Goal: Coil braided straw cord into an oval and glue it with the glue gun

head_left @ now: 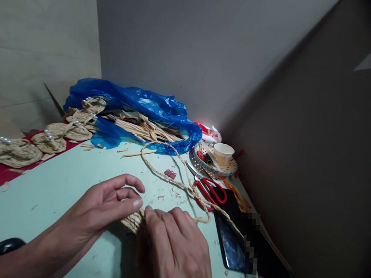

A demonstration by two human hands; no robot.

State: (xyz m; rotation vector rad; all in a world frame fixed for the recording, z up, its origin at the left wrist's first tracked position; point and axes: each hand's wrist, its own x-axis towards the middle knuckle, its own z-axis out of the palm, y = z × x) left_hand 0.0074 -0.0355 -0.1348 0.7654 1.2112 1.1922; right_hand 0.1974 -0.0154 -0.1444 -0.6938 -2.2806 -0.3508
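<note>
A small piece of woven straw braid [132, 221] shows between my two hands, low in the middle of the view. My left hand [112, 204] has its thumb on the braid's upper left edge, with its other fingers curved and apart above. My right hand [178, 244] is closed around the braid's right side and hides most of it. A long braided straw cord [166, 178] loops across the table beyond my right hand and trails off to the right.
Red-handled scissors [212, 191], a black phone [232, 244] and a woven tray [230, 169] with a paper cup [223, 152] lie right. A blue plastic bag [137, 99] of straw stands behind. Several woven straw pieces [13, 151] line the left. Scraps dot the green table [51, 197].
</note>
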